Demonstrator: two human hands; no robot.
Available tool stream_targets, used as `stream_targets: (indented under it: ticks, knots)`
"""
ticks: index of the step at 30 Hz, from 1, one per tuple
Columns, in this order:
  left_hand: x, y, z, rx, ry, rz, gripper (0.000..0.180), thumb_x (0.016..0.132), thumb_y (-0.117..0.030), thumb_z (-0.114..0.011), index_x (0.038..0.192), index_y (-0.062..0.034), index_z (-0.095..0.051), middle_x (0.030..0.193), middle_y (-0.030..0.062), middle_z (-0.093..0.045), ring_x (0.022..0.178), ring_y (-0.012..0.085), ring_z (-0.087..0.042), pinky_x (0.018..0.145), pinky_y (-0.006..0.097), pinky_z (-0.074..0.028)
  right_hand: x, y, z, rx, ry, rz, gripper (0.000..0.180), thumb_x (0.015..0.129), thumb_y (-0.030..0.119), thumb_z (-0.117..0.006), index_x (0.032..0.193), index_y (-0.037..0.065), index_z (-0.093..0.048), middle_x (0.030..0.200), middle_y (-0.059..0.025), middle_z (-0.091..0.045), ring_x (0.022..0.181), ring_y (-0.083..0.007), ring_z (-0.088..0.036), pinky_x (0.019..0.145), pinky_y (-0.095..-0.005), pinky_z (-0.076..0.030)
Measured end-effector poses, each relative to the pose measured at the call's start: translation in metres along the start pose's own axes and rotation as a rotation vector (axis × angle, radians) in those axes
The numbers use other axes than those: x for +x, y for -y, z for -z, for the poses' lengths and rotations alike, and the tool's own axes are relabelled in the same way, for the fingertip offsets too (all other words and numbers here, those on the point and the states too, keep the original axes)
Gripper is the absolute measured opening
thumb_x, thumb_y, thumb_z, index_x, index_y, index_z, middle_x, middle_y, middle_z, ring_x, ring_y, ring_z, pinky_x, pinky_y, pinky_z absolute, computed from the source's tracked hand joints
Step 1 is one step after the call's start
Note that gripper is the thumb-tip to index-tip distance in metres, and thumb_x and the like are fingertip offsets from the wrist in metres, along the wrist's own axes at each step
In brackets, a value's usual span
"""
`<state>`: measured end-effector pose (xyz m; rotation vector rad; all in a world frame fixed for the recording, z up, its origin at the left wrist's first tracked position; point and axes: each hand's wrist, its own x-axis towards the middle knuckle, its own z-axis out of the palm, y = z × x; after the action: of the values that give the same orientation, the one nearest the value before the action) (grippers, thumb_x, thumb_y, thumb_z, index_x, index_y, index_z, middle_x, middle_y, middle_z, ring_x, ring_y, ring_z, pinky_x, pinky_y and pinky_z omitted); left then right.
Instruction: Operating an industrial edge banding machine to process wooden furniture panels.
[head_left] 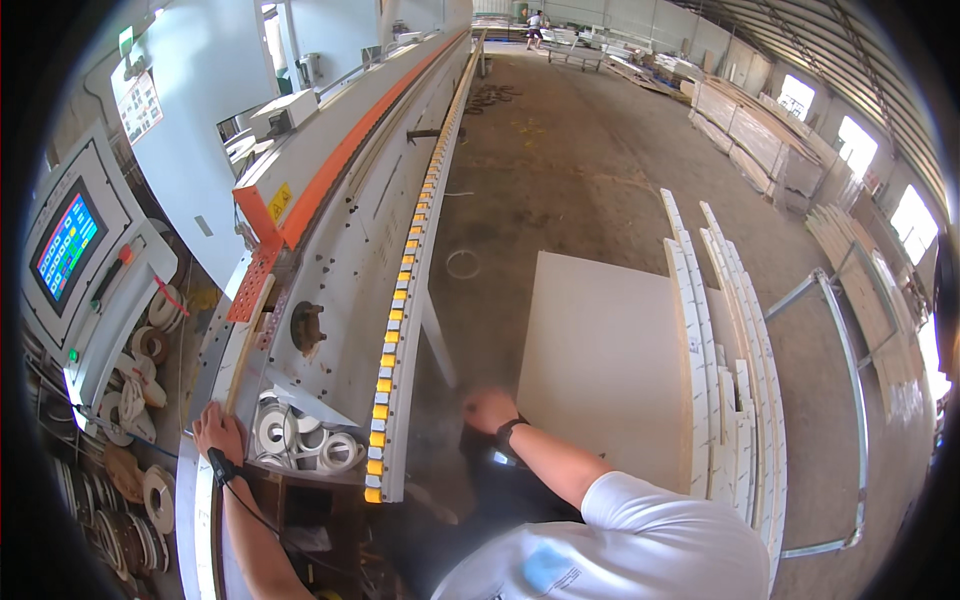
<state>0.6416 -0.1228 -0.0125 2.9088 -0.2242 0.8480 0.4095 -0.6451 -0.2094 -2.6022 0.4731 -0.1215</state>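
At the near end of a long edge-banding machine (350, 260), my left hand (218, 434) is closed over the edge of a narrow white board (205, 530). The board stands along the machine's left side, and its far part runs in under the orange end cover (262, 225). A black strap and cable sit at my left wrist. My right hand (490, 409) hangs low over the floor, right of the yellow-and-grey roller rail (396, 320). It is smeared by motion, so its fingers do not show clearly. Beside it lies a large pale panel (600, 350).
A control panel with a lit screen (68, 245) stands at left, above rolls of edge banding (158, 497). More white rolls (277, 428) lie in the machine's tray. Long white strips (745, 380) and a metal frame rack (850, 360) stand at right. A distant person (535, 28) is at the back.
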Motion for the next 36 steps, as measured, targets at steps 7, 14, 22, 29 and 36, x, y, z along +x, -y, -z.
stream_targets:
  ticks: [7, 14, 22, 29, 36]
  knots:
    - [0.000, 0.000, 0.001, 0.007, 0.002, -0.002, 0.036, 0.094, -0.018, -0.060, 0.126, -0.0076, -0.074, 0.137, 0.0078, -0.071, 0.121, 0.0356, -0.063, 0.107, 0.047, -0.048, -0.002, 0.006, 0.003, 0.005, 0.021, -0.043, 0.027, 0.086, 0.037, -0.072, 0.104, 0.021, -0.082, 0.118, -0.0085, -0.076, 0.120, -0.0347, -0.064, 0.102, -0.0497, -0.052]
    - [-0.001, -0.003, 0.002, -0.011, 0.018, 0.022, 0.036, 0.095, -0.018, -0.060, 0.126, -0.0085, -0.074, 0.137, 0.0077, -0.071, 0.121, 0.0354, -0.062, 0.108, 0.047, -0.048, 0.001, 0.002, -0.001, -0.017, 0.026, -0.035, 0.029, 0.086, 0.037, -0.071, 0.107, 0.020, -0.081, 0.117, -0.0077, -0.076, 0.119, -0.0331, -0.065, 0.100, -0.0488, -0.053]
    - [0.001, -0.005, 0.006, -0.003, 0.013, 0.019, 0.036, 0.094, -0.019, -0.060, 0.126, -0.0087, -0.074, 0.137, 0.0073, -0.071, 0.122, 0.0352, -0.062, 0.108, 0.047, -0.048, 0.001, 0.002, -0.002, -0.037, -0.020, -0.040, 0.029, 0.087, 0.037, -0.070, 0.108, 0.021, -0.081, 0.116, -0.0086, -0.076, 0.119, -0.0322, -0.065, 0.100, -0.0486, -0.053]
    - [-0.001, -0.004, 0.003, -0.019, 0.001, 0.015, 0.033, 0.094, -0.019, -0.061, 0.124, -0.0105, -0.074, 0.137, 0.0067, -0.071, 0.122, 0.0351, -0.062, 0.108, 0.048, -0.048, -0.001, 0.005, 0.001, -0.016, -0.014, -0.043, 0.027, 0.086, 0.036, -0.071, 0.104, 0.019, -0.081, 0.118, -0.0090, -0.076, 0.118, -0.0336, -0.066, 0.099, -0.0481, -0.054]
    - [0.000, -0.006, 0.004, -0.012, -0.001, 0.019, 0.034, 0.094, -0.019, -0.061, 0.124, -0.0105, -0.074, 0.137, 0.0065, -0.071, 0.122, 0.0350, -0.062, 0.107, 0.048, -0.048, -0.001, -0.001, -0.005, -0.020, -0.070, -0.005, 0.029, 0.086, 0.036, -0.071, 0.107, 0.019, -0.080, 0.118, -0.0090, -0.076, 0.118, -0.0336, -0.066, 0.099, -0.0487, -0.054]
